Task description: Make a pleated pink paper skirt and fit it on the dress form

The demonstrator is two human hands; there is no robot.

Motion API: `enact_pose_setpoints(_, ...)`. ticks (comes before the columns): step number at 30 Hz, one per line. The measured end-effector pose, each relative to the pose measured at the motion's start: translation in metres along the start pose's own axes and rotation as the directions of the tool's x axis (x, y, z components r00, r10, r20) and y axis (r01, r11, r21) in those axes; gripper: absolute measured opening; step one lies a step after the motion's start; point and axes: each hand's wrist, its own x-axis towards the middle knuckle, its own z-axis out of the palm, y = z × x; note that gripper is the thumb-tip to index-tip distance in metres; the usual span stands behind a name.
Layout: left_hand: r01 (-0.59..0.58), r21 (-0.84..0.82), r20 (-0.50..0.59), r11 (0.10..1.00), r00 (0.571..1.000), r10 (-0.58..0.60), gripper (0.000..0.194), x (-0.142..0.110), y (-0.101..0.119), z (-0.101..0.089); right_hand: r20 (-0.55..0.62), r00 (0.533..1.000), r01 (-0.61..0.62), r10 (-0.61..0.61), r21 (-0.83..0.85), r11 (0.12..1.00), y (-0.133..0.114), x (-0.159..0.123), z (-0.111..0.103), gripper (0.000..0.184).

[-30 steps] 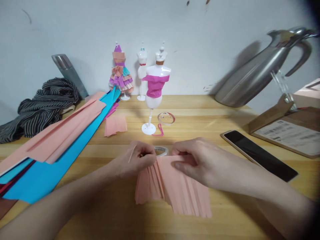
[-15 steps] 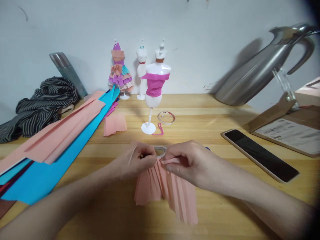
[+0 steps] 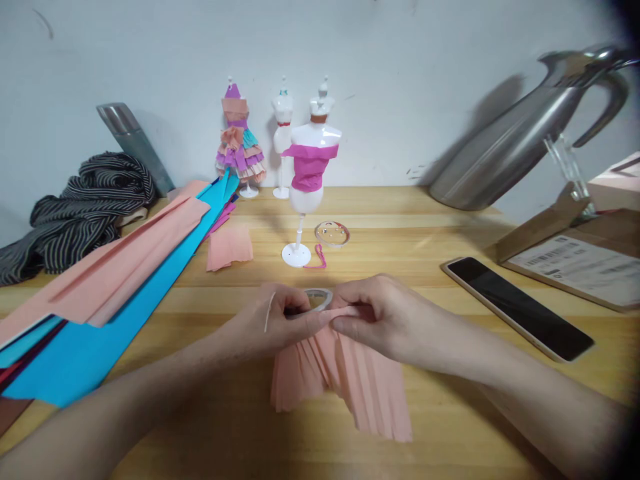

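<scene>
Pleated pink crepe paper (image 3: 377,393) hangs in folds below both hands, its upper edge gathered. My left hand (image 3: 285,317) is closed at that edge, its thumb pressed on the pleats; a thin pale strip lies across the back of this hand. Opposite it, my right hand (image 3: 385,317) pinches the top of the same paper between thumb and fingers. Behind the fingertips, a roll of tape (image 3: 324,300) shows partly, its lower side hidden. Beyond stands a white mini mannequin (image 3: 300,200) with a magenta paper top (image 3: 307,170).
Folded pink and blue paper (image 3: 130,300) lies left, beside a small pink piece (image 3: 230,249). A phone (image 3: 520,307), a cardboard box (image 3: 560,267) and a steel jug (image 3: 495,140) are at right. A clear round dish (image 3: 332,233) sits by the mannequin; a dressed mannequin (image 3: 240,147) stands behind.
My left thumb has stretched right along the paper's top edge to near my right fingers. The right part of the pleated paper has swung a little right and spread.
</scene>
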Motion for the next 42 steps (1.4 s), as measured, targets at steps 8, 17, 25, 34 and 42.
enact_pose_setpoints(8, -0.032, -0.013, 0.026, 0.999, 0.999, 0.032, 0.04, 0.0, -0.003, -0.012, 0.106, 0.994, 0.013, -0.013, 0.0, 1.0, 0.006, 0.001, -0.011, 0.016)
enact_pose_setpoints(17, -0.025, -0.073, 0.105, 0.997, 0.994, 0.032, 0.038, 0.003, 0.0, -0.015, 0.131, 0.991, 0.017, -0.021, 0.032, 0.999, 0.007, -0.001, -0.016, 0.014)
enact_pose_setpoints(25, -0.014, -0.086, 0.101, 0.996, 0.995, 0.022, 0.041, 0.001, 0.001, -0.015, 0.339, 0.941, -0.107, -0.012, 0.329, 0.938, 0.01, 0.003, -0.016, 0.024)
enact_pose_setpoints(34, -0.045, -0.046, 0.114, 0.998, 0.992, 0.05, 0.042, 0.002, 0.004, -0.017, 0.494, 0.858, -0.245, -0.139, 0.633, 0.734, 0.028, 0.012, -0.004, 0.031)
enact_pose_setpoints(42, -0.052, -0.057, 0.186, 0.997, 0.981, 0.062, 0.045, 0.003, -0.001, -0.015, 0.441, 0.871, -0.078, -0.218, 0.561, 0.824, 0.02, 0.009, -0.003, 0.031)
